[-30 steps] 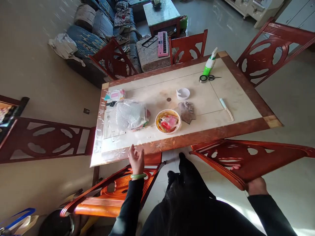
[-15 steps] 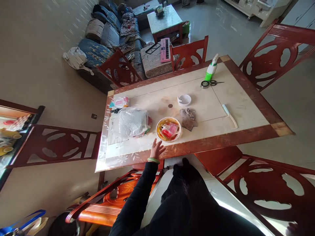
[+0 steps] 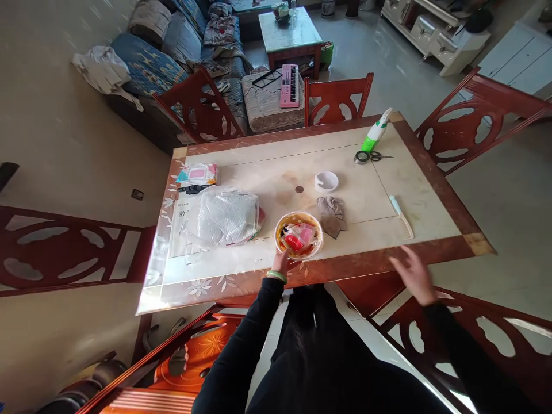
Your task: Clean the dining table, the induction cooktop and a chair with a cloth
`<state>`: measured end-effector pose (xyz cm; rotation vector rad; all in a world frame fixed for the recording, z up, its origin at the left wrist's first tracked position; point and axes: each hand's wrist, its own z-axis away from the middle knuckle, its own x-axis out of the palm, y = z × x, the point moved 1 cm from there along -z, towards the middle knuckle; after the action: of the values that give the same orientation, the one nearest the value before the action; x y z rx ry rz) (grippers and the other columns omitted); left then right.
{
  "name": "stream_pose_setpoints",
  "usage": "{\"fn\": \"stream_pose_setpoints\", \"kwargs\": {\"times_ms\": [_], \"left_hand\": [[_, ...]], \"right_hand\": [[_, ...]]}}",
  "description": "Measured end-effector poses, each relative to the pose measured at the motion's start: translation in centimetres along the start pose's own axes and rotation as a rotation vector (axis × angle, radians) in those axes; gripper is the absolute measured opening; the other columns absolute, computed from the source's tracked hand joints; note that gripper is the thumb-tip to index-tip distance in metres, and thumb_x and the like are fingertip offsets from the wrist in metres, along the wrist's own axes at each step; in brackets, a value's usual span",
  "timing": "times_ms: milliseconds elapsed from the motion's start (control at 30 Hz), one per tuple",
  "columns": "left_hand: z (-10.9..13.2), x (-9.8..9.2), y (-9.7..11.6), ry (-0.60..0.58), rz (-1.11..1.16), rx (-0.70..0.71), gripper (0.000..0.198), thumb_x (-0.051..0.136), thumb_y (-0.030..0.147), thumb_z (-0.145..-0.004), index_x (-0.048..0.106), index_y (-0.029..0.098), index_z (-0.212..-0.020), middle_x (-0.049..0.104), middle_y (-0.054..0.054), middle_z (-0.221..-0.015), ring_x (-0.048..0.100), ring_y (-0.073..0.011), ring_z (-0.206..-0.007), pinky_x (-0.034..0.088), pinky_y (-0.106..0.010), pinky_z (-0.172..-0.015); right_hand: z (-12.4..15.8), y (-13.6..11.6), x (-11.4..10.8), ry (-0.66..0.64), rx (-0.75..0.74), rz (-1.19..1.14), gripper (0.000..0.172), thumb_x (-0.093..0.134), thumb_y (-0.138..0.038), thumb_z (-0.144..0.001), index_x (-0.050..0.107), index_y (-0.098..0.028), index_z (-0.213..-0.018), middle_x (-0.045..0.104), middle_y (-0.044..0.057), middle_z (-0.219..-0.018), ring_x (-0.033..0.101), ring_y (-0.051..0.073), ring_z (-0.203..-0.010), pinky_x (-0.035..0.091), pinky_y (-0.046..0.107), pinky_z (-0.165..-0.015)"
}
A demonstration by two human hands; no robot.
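My left hand (image 3: pixel 282 263), with a green bangle at the wrist, rests at the near rim of a round basket (image 3: pixel 299 235) that holds red and pink packets. Whether its fingers grip the rim is hidden. My right hand (image 3: pixel 413 273) hovers open, fingers spread and blurred, over the near edge of the dining table (image 3: pixel 379 253), empty. A brown cloth (image 3: pixel 332 214) lies just right of the basket, and a clear plastic bag (image 3: pixel 226 215) with white contents lies to its left.
On the table also: a white dish (image 3: pixel 326 181), a tape roll and scissors (image 3: pixel 366 156), a green spray bottle (image 3: pixel 375 134), a small brush (image 3: pixel 401 216), a pink packet (image 3: pixel 198 172). Red wooden chairs (image 3: pixel 483 123) ring the table. A sofa (image 3: pixel 172 40) is behind.
My left hand reached forward from the table's edge to the basket. My right hand let go of the red chair on the right and rose to the table's near edge.
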<state>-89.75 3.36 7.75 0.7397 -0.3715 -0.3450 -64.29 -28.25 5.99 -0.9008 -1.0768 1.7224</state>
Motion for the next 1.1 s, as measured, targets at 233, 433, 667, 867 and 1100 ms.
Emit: {"fn": "stream_pose_setpoints", "kwargs": {"times_ms": [233, 433, 667, 867, 1100], "left_hand": [[-1.0, 0.6, -0.7, 0.117, 0.074, -0.008, 0.072, 0.079, 0.020, -0.073, 0.053, 0.026, -0.140, 0.073, -0.013, -0.125, 0.077, -0.0298, -0.101, 0.068, -0.047, -0.086], [-0.6, 0.8, -1.1, 0.220, 0.132, -0.060, 0.069, 0.080, 0.023, -0.078, 0.054, 0.021, -0.142, 0.077, -0.011, -0.109, 0.078, -0.0265, -0.084, 0.068, -0.040, -0.074], [-0.2, 2.2, -1.7, 0.288, 0.181, -0.066, 0.074, 0.081, 0.022, -0.078, 0.055, 0.019, -0.147, 0.080, -0.013, -0.113, 0.080, -0.0274, -0.090, 0.069, -0.038, -0.073], [0.6, 2.6, -1.6, 0.343, 0.219, -0.047, 0.079, 0.080, 0.018, -0.074, 0.056, 0.021, -0.149, 0.079, -0.013, -0.121, 0.080, -0.0287, -0.099, 0.069, -0.038, -0.080], [6.8, 0.3, -4.9, 0.437, 0.257, -0.119, 0.069, 0.073, 0.013, -0.067, 0.062, 0.018, -0.135, 0.081, -0.012, -0.107, 0.080, -0.0320, -0.098, 0.068, -0.039, -0.075]], "right_hand": [[-11.9, -0.7, 22.5, -0.356, -0.521, 0.756, 0.089, 0.081, -0.041, -0.081, 0.049, -0.013, -0.159, 0.031, 0.022, -0.176, 0.021, 0.042, -0.165, 0.018, 0.061, -0.135], [-15.5, 2.0, 23.5, -0.382, -0.707, 0.720, 0.058, 0.049, -0.015, -0.090, 0.063, -0.016, -0.146, 0.051, 0.015, -0.164, 0.039, 0.029, -0.156, 0.027, 0.051, -0.134], [-29.1, -2.5, 17.1, -0.100, -0.685, 0.613, 0.059, 0.052, -0.016, -0.084, 0.064, -0.010, -0.142, 0.058, 0.023, -0.154, 0.049, 0.035, -0.147, 0.034, 0.062, -0.126], [-22.2, 1.8, 19.5, -0.241, -0.629, 0.793, 0.060, 0.054, -0.020, -0.086, 0.066, -0.017, -0.145, 0.051, 0.019, -0.160, 0.044, 0.037, -0.149, 0.032, 0.059, -0.127], [-17.4, 2.3, 22.8, -0.534, -0.775, 0.673, 0.060, 0.047, -0.020, -0.093, 0.061, -0.019, -0.151, 0.057, 0.015, -0.157, 0.048, 0.031, -0.146, 0.037, 0.051, -0.128]]}}
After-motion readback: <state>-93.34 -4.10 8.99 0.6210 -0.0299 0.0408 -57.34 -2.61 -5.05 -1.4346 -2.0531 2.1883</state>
